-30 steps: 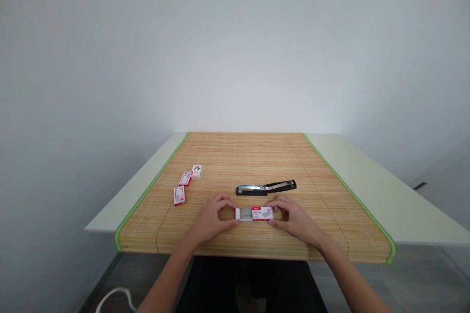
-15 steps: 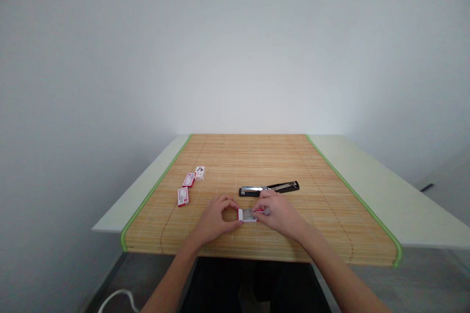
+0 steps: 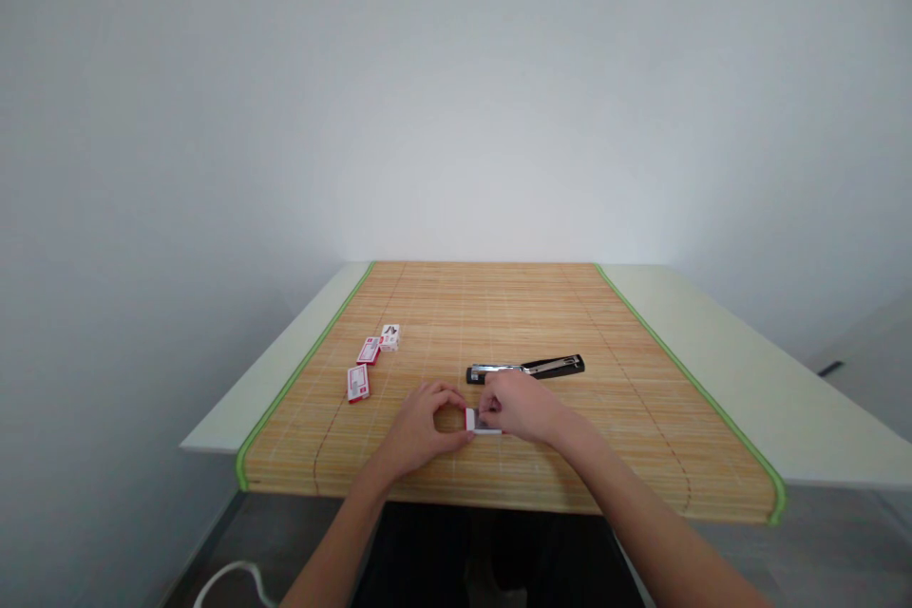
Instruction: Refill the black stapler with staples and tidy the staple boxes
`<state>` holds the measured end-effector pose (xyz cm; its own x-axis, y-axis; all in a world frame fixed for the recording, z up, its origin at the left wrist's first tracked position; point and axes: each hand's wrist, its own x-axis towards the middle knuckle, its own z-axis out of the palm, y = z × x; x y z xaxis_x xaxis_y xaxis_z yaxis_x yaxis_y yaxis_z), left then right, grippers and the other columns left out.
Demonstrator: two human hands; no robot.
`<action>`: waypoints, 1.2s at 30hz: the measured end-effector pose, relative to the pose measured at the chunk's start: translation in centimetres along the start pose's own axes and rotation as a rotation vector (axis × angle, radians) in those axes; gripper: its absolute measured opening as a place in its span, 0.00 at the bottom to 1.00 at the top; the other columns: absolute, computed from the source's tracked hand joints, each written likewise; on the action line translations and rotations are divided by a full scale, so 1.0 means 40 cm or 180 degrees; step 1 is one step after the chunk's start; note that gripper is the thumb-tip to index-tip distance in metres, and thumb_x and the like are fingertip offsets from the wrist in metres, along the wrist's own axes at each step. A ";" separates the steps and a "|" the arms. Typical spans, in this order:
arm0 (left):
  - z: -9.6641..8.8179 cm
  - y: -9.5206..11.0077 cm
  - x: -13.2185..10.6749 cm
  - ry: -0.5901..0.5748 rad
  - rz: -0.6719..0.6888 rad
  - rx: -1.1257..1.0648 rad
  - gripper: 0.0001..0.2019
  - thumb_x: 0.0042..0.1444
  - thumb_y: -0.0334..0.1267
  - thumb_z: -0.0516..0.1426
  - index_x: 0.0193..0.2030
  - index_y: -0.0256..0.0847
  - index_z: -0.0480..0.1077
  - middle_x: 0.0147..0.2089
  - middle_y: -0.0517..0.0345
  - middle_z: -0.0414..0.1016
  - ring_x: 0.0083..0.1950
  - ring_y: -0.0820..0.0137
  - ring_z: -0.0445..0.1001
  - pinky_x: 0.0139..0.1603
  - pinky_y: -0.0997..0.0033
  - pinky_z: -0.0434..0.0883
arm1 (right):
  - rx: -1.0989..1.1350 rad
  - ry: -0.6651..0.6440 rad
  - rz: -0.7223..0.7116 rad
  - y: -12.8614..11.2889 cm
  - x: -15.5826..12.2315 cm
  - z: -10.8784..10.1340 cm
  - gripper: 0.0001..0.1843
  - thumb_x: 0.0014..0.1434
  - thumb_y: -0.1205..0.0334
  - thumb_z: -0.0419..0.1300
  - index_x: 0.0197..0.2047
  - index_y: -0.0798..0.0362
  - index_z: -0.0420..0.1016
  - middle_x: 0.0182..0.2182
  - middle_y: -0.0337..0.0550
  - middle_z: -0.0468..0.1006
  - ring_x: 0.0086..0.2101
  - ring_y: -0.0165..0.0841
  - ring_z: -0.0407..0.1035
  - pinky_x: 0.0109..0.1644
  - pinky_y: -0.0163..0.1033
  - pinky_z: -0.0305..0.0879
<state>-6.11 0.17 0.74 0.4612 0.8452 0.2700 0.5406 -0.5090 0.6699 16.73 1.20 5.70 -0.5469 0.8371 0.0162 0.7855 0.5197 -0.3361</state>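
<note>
A small red-and-white staple box lies open on the mat near its front edge, with grey contents partly showing. Around its left end curve the thumb and fingers of my left hand, gripping it. My right hand covers the right part of the box. Its fingers are pinched together over the grey contents, and whatever they hold is hidden. Just behind the right hand lies a black stapler, opened out, its metal track showing.
Three small red-and-white boxes lie at the left: a front box, a middle box and a back box. A bamboo mat with green edging covers the white table. A wall stands behind.
My right hand has moved slightly left, its fingertips now down over the box's contents. A reddish-white piece seen by its fingers before is now out of sight. My left hand keeps its grip.
</note>
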 end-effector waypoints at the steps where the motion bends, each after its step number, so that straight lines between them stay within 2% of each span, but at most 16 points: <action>1: 0.000 0.000 0.000 0.0000 -0.0002 -0.0005 0.17 0.49 0.45 0.71 0.46 0.51 0.77 0.54 0.58 0.76 0.56 0.58 0.73 0.60 0.58 0.66 | 0.0032 0.0045 -0.0009 0.000 0.001 -0.001 0.07 0.56 0.66 0.65 0.27 0.51 0.82 0.27 0.40 0.78 0.29 0.31 0.69 0.34 0.34 0.55; 4: 0.001 -0.001 -0.001 0.0007 -0.0030 -0.0013 0.17 0.50 0.46 0.71 0.47 0.52 0.77 0.54 0.58 0.76 0.56 0.58 0.73 0.60 0.57 0.67 | 0.0093 0.0252 0.0005 0.009 -0.013 -0.013 0.07 0.59 0.65 0.62 0.32 0.49 0.82 0.31 0.39 0.78 0.33 0.31 0.70 0.38 0.34 0.58; 6: 0.002 -0.002 -0.002 0.0003 -0.0050 -0.0021 0.17 0.50 0.46 0.70 0.46 0.52 0.78 0.53 0.57 0.76 0.56 0.57 0.73 0.59 0.56 0.67 | 0.0101 0.0350 0.0065 0.027 -0.033 -0.023 0.07 0.58 0.66 0.63 0.30 0.49 0.81 0.31 0.40 0.78 0.33 0.32 0.71 0.38 0.35 0.59; 9: 0.005 -0.005 -0.001 0.0001 -0.0075 -0.0021 0.17 0.50 0.47 0.70 0.46 0.51 0.78 0.54 0.56 0.76 0.56 0.56 0.73 0.60 0.55 0.67 | 0.0115 0.0336 0.0160 0.061 -0.066 -0.036 0.07 0.55 0.67 0.65 0.26 0.50 0.80 0.28 0.40 0.78 0.32 0.34 0.71 0.37 0.36 0.60; 13: 0.008 -0.011 0.000 -0.0010 -0.0085 0.0000 0.17 0.49 0.47 0.70 0.46 0.51 0.78 0.53 0.57 0.76 0.56 0.57 0.73 0.60 0.56 0.67 | 0.0151 0.0296 0.0156 0.085 -0.092 -0.045 0.07 0.57 0.66 0.64 0.29 0.48 0.82 0.30 0.41 0.80 0.35 0.35 0.73 0.40 0.36 0.62; 18: 0.006 -0.007 0.000 -0.0028 -0.0063 0.0008 0.16 0.50 0.47 0.70 0.45 0.51 0.78 0.53 0.57 0.77 0.56 0.58 0.73 0.60 0.56 0.67 | 0.0118 0.0267 0.0020 0.076 -0.091 -0.049 0.01 0.55 0.61 0.68 0.33 0.47 0.83 0.35 0.42 0.82 0.39 0.39 0.74 0.43 0.39 0.63; 23: 0.003 -0.002 -0.001 -0.0007 -0.0066 0.0022 0.16 0.50 0.47 0.70 0.46 0.51 0.78 0.54 0.57 0.76 0.56 0.58 0.73 0.60 0.56 0.66 | 0.0023 0.0262 0.0056 0.059 -0.075 -0.048 0.04 0.51 0.68 0.67 0.29 0.49 0.80 0.31 0.42 0.80 0.36 0.38 0.73 0.40 0.38 0.61; 25: 0.004 -0.003 -0.001 -0.0017 -0.0087 0.0011 0.16 0.50 0.47 0.70 0.46 0.50 0.78 0.54 0.56 0.77 0.56 0.57 0.73 0.60 0.56 0.67 | 0.0034 0.0277 0.0079 0.053 -0.074 -0.054 0.04 0.51 0.68 0.67 0.30 0.49 0.80 0.29 0.41 0.80 0.33 0.36 0.72 0.38 0.37 0.60; 28: 0.005 -0.004 -0.001 -0.0031 -0.0099 0.0000 0.16 0.50 0.48 0.69 0.46 0.50 0.78 0.54 0.56 0.77 0.56 0.56 0.73 0.60 0.55 0.67 | 0.0370 0.0472 0.0102 0.047 -0.089 -0.058 0.04 0.54 0.65 0.67 0.35 0.48 0.80 0.30 0.39 0.80 0.33 0.35 0.72 0.39 0.37 0.61; 30: 0.005 -0.005 -0.001 -0.0025 -0.0092 0.0003 0.16 0.51 0.48 0.69 0.46 0.50 0.78 0.54 0.56 0.76 0.56 0.57 0.73 0.60 0.56 0.67 | 0.0894 0.0615 0.0154 0.049 -0.109 -0.049 0.05 0.57 0.63 0.65 0.38 0.48 0.79 0.32 0.38 0.79 0.34 0.33 0.72 0.38 0.36 0.63; 33: 0.005 -0.005 -0.001 -0.0010 -0.0113 -0.0001 0.16 0.50 0.47 0.70 0.45 0.51 0.78 0.54 0.57 0.76 0.56 0.57 0.73 0.60 0.55 0.67 | 0.1682 0.0624 0.0292 0.066 -0.143 -0.017 0.06 0.61 0.58 0.62 0.41 0.49 0.77 0.31 0.38 0.78 0.31 0.32 0.70 0.35 0.35 0.63; 36: 0.006 -0.005 -0.001 -0.0004 -0.0141 -0.0021 0.16 0.50 0.48 0.70 0.45 0.51 0.78 0.54 0.56 0.76 0.57 0.56 0.73 0.60 0.54 0.67 | 0.1953 0.0733 0.0388 0.093 -0.171 0.018 0.10 0.63 0.53 0.62 0.42 0.50 0.77 0.31 0.38 0.76 0.29 0.31 0.67 0.33 0.35 0.62</action>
<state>-6.07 0.20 0.45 0.4378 0.8667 0.2391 0.5559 -0.4699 0.6857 23.19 -2.71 3.65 -0.3351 0.9342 0.1220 0.4931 0.2843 -0.8222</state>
